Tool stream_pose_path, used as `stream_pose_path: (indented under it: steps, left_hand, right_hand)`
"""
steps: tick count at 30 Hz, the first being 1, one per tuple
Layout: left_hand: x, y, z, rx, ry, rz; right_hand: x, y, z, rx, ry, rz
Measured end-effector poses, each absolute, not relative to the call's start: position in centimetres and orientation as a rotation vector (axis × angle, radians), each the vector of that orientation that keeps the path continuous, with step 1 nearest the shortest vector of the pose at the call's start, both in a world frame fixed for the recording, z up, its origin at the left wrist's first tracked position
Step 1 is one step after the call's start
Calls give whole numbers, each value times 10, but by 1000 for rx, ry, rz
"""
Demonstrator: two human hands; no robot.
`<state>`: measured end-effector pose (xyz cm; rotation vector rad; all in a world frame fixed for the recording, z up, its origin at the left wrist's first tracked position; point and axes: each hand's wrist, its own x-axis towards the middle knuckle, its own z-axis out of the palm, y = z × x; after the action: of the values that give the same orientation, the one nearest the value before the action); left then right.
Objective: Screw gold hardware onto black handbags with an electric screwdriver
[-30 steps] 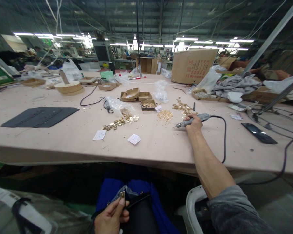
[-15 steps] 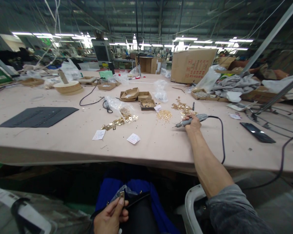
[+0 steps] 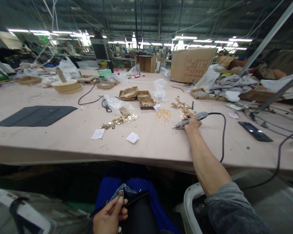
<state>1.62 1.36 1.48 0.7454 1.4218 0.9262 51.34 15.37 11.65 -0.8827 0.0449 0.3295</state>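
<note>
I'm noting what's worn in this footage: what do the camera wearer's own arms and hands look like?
The left hand and right hand wear no gloves. A creased, dark grey sleeve ends partway up the right arm; no watch shows there. The left sleeve cannot be made out.

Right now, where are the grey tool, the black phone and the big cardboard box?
Grey tool (image 3: 201, 115), head view: rear of its body.
Black phone (image 3: 255, 131), head view: middle of its screen.
Big cardboard box (image 3: 192, 66), head view: its printed side.
</note>
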Motion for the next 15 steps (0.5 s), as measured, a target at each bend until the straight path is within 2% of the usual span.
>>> stream_pose_path:
  steps: [15]
  left_hand:
    - [17, 13, 17, 717, 1424, 921]
  right_hand:
    - [511, 153, 117, -885, 12, 278]
